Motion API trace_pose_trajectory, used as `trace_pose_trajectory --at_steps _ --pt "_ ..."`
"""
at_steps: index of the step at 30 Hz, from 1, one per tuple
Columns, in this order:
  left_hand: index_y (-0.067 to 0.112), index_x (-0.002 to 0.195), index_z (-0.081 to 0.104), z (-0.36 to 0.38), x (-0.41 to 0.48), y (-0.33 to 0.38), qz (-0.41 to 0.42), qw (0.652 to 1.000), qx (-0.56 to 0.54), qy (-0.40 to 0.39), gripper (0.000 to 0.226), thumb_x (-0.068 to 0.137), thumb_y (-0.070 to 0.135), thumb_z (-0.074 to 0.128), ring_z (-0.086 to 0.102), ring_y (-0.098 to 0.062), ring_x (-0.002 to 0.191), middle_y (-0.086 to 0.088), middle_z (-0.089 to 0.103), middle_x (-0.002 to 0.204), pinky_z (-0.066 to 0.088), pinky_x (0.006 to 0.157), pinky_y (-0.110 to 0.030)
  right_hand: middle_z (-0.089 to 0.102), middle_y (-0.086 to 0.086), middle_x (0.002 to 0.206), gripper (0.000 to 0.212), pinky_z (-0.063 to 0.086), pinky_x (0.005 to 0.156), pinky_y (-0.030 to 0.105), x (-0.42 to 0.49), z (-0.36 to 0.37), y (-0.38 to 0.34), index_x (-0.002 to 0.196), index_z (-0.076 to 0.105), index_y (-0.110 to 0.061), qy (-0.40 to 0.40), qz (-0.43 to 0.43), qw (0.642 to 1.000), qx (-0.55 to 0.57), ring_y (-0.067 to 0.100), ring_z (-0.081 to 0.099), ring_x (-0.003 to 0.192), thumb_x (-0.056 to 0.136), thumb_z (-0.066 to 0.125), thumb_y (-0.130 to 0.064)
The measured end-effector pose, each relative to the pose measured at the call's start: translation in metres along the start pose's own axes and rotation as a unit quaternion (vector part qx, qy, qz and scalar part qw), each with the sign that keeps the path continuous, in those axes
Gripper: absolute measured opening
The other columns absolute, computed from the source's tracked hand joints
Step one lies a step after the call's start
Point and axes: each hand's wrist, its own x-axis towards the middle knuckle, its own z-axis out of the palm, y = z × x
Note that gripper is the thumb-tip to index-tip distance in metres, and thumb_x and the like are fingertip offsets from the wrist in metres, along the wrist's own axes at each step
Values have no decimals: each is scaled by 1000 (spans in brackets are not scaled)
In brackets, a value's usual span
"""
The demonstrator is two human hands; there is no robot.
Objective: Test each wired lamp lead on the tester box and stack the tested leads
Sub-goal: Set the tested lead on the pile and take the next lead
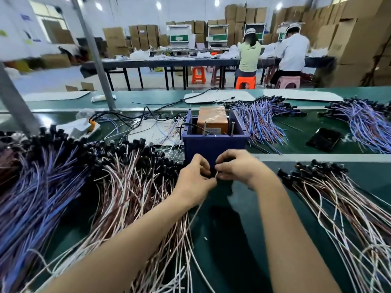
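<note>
Pinching one lead [212,173] between them, left hand [193,180] and right hand [240,166] meet just before the box [213,144]; a heap [131,182] lies leftward, a stack [338,193] rightward.

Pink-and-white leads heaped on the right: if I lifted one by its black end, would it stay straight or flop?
Probably flop: the leads in that heap lie in loose curves, and the lead pinched by the left hand and right hand trails limply. Likely light, being thin. Crossing strands may snag neighbours.
</note>
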Motion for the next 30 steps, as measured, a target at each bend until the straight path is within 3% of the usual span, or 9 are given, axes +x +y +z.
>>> trace_pose_trajectory --at_steps 3,6,10,13,16,19,23,26,30 --pt "11 99 52 -5 -9 16 -66 977 -164 -120 17 89 0 61 60 -14 55 -7 63 86 57 63 -32 53 13 75 21 54 48 19 -2 -27 -7 78 55 -6 86 -40 993 72 17 56 53 85 59 13" --pt "6 114 55 -24 -11 29 -30 953 -166 -253 23 94 -4 51 62 -13 55 -11 68 88 55 57 -24 53 12 77 21 54 47 18 -5 -58 -2 76 55 -5 183 -63 975 112 18 57 54 86 57 13" --pt "4 114 64 -72 7 39 -1 883 -205 -422 26 97 0 44 68 -12 78 -6 71 105 55 71 -19 55 12 69 25 51 42 16 -10 -91 18 72 52 -7 288 -40 948 131 8 58 37 85 58 13" --pt "8 113 69 -91 22 44 7 837 -318 -446 33 91 0 46 69 -13 85 -9 70 112 56 76 -21 56 9 62 25 47 40 16 -10 -100 27 71 52 -10 306 -15 945 113 6 57 35 86 59 9" --pt "10 112 70 -88 39 52 60 810 -409 -416 26 86 9 64 69 -15 91 -5 72 103 56 81 -27 52 11 61 26 40 33 13 -9 -100 32 71 50 -9 286 13 954 89 3 50 29 87 58 8" --pt "16 95 75 -78 59 60 77 869 -383 -304 22 78 28 69 66 -8 78 3 71 83 56 75 -23 49 12 61 23 26 29 9 -13 -99 34 72 50 -8 253 68 964 35 3 39 22 88 58 6" --pt "18 79 77 -58 73 49 58 948 -248 -192 23 78 36 62 52 -6 61 9 59 62 50 63 -18 52 9 59 3 23 28 11 -19 -97 28 84 65 -4 227 81 970 -44 11 36 30 86 64 -2" --pt "18 81 77 -44 76 35 35 961 -166 -219 22 87 31 61 48 -7 62 10 63 68 45 61 -18 61 2 70 4 34 33 14 -20 -91 14 86 69 -12 223 24 974 -37 9 49 35 87 67 -16" --pt "18 80 76 -38 77 35 51 958 -112 -260 23 93 26 59 49 -6 58 6 67 73 46 58 -15 74 -4 82 23 41 41 15 -20 -62 -14 85 74 -16 151 -59 986 29 10 60 50 84 67 -38"
